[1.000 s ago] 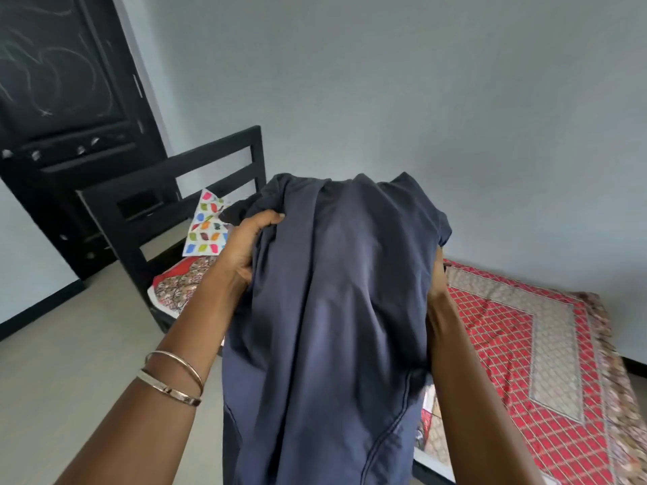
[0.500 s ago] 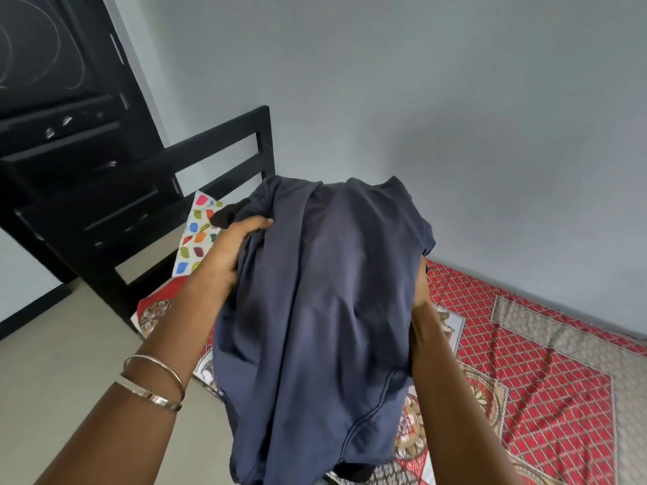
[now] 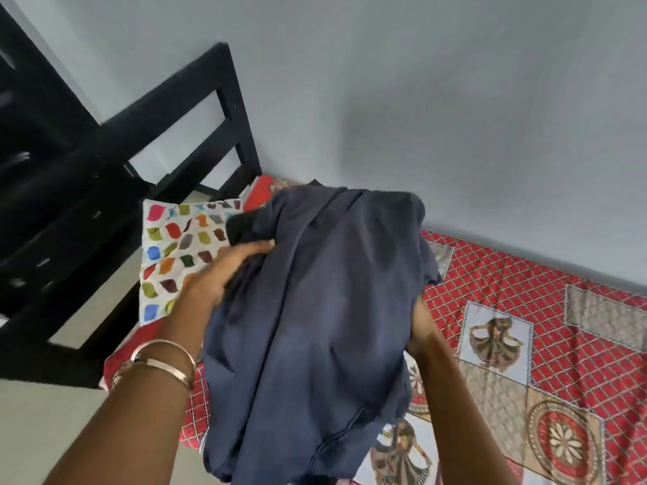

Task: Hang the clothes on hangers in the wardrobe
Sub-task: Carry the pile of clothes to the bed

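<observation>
Navy cloth fills the middle of the view: a dark blue garment (image 3: 315,327), bunched and drooping, held up over the bed (image 3: 546,344) near its head end. The left hand (image 3: 224,274) has its fingers curled into a fold on the garment's left side, thumb on top, gold bangles (image 3: 157,362) at the wrist. The right hand (image 3: 422,330) is up against the right side of the fabric, and most of it is hidden behind the cloth, so whether it is gripping or just propping the garment I cannot tell.

Where does that leave the job? Early, by my reading. No hanger shows anywhere in view, and nothing pokes out of the neck or shoulders of the garment. The dark wardrobe (image 3: 42,190) stands off at the left, blurred, past the black bed frame (image 3: 196,110); its inside can't be seen, so there's no saying what already hangs there. A white pillow with coloured patches (image 3: 175,253) lies at the head of the bed, on the red patterned cover.

Still to come, as I judge it: sort out the garment's shoulders, get a hanger into it, carry it to the wardrobe and hook it on the rail.
</observation>
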Tool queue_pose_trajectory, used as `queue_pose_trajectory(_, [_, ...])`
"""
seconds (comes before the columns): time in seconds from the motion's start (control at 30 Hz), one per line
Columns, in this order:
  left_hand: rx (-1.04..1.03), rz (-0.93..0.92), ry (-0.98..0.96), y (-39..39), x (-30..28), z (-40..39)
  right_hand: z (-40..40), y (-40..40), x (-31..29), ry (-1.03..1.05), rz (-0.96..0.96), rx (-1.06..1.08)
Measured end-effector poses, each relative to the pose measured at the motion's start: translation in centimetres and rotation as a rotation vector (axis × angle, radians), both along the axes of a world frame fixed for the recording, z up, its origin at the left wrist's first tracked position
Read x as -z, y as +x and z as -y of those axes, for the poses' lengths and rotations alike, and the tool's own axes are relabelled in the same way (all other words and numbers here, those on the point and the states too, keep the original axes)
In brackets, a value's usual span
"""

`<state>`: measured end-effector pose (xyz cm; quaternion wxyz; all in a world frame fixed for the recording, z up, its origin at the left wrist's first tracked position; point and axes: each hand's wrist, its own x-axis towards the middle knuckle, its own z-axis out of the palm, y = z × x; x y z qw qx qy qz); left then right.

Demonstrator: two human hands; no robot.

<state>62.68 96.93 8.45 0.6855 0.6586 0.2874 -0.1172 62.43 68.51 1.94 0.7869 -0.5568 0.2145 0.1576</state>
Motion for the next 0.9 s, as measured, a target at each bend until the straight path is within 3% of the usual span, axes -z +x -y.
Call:
queue_pose_trajectory(0.03, [-0.004,-0.082,0.115,1.4,3.8,-0.8,-0.9,1.2,2.9,-0.094,-0.042,-0.026])
queue_pose_trajectory(0.1, [0.052,-0.238,0.534,2.3,10.4,-1.6,-1.1,1.6,8.1,-0.413,-0.182,-0.046])
queue_pose_trajectory(0.17, [0.368,-0.315,0.765,3.3,19.3,-1.3,-1.9,2.1,16.5,-0.759,-0.370,-0.075])
queue_pose_trajectory(0.27, [0.835,-0.346,0.845,0.9,25.4,1.5,-2.6,0.3,22.3,-1.021,-0.388,-0.283])
queue_pose_trajectory(0.37, [0.950,-0.442,0.857,1.8,30.1,2.4,-3.9,0.5,26.7,-1.177,-0.337,-0.736])
queue_pose_trajectory(0.5, [1.172,-0.603,0.869,5.1,33.5,3.3,-1.8,2.5,29.1,-1.095,-0.418,-0.926])
queue_pose_trajectory(0.63, [1.309,-0.748,0.946,6.7,33.3,5.0,-0.4,4.6,27.3,-1.020,-0.393,-0.962])
queue_pose_trajectory(0.8, [1.044,-0.529,0.982,8.9,29.1,6.9,0.4,5.6,24.9,-0.900,-0.274,-0.668])
queue_pose_trajectory(0.9, [0.773,-0.351,0.770,10.1,25.8,9.9,2.7,5.2,21.0,-0.698,-0.292,-0.285])
